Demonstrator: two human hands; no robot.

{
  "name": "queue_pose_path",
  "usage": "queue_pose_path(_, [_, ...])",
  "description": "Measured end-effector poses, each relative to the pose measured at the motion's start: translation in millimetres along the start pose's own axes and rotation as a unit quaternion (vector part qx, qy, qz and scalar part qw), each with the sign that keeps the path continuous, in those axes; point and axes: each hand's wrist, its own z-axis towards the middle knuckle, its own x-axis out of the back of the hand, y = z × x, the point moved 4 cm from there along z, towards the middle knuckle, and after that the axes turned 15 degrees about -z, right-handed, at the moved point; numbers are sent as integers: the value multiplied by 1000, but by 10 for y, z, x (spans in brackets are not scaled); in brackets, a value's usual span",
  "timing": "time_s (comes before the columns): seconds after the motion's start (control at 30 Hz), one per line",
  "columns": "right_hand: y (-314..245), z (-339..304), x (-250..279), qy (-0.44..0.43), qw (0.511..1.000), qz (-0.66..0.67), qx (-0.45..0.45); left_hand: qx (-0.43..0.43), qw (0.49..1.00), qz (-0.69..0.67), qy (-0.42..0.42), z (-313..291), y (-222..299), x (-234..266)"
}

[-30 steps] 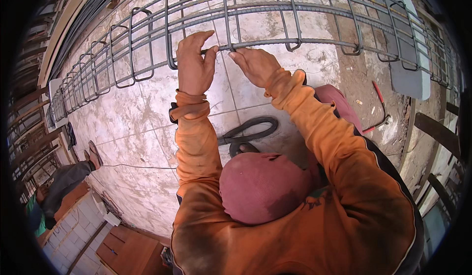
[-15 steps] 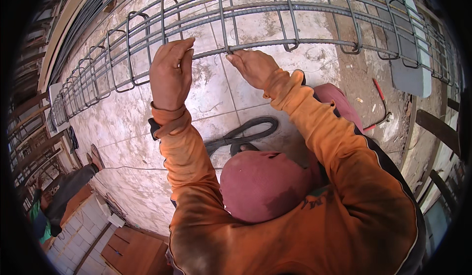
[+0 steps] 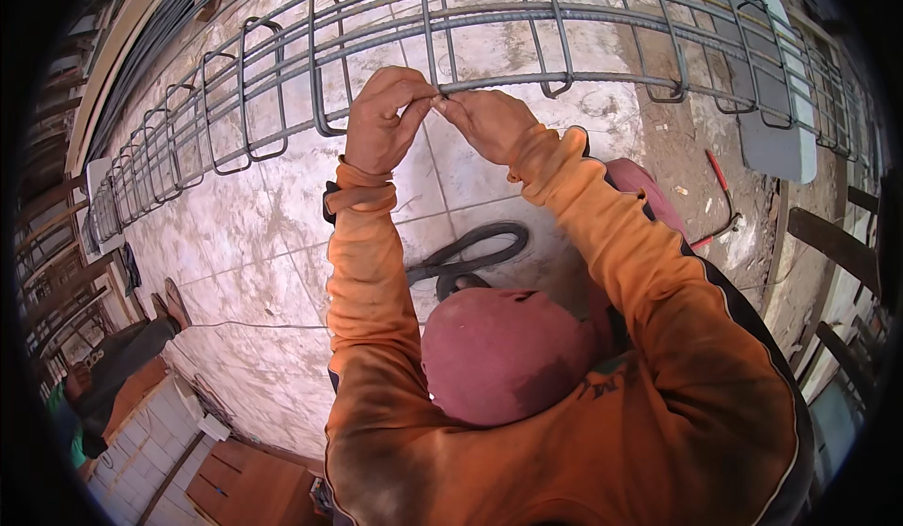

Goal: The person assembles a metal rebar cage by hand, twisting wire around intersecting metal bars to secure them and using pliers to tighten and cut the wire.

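Note:
A long rebar cage (image 3: 602, 14) of ribbed bars and bent square stirrups spans the far side. My left hand (image 3: 384, 122) is at its near lower bar, thumb and forefinger pinched together beside a stirrup corner. My right hand (image 3: 489, 124) meets it from the other side, its thumb and fingertips closed at the same joint. The fingertips of both hands almost touch; anything thin between them is too small to make out. On the floor below my hands lies a looped bundle of dark wire (image 3: 489, 236), partly hidden by my body.
Grey blocks support the cage, one of them a slab (image 3: 785, 145) at the right. A red-handled hacksaw (image 3: 722, 183) lies on the floor to the right. Long bars (image 3: 179, 18) lie at the far left. Another person's leg (image 3: 122, 347) shows at the lower left, near a brown board (image 3: 254, 484).
My left hand has moved right along the near bar and joined my right hand at the stirrup corner. My right hand has stayed in nearly the same place.

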Motion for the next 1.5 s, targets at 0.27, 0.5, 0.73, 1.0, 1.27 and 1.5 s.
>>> queue_pose_path(0.27, [-51, -59, 107, -51, 996, -72, -18, 23, 999, 0, 25, -40, 19, -15])
queue_pose_path(0.5, [-369, -298, 606, -23, 961, -269, 62, 100, 992, -55, 56, -42, 5, -34])
queue_pose_path(0.73, [-960, -202, 715, -93, 830, -523, 172, 150, 977, -99, 116, -101, -172, -50])
queue_pose_path(1.0, [-1351, 258, 979, -86, 741, -592, 305, 164, 980, -111, 3, -73, -161, 43])
queue_pose_path(1.27, [-1533, 243, 984, 46, 672, -510, 535, 145, 976, -144, -70, -26, -364, 48])
queue_pose_path(1.5, [-937, -4, 894, -8, 812, -511, 282, 202, 953, -204, -100, 43, -309, 141])
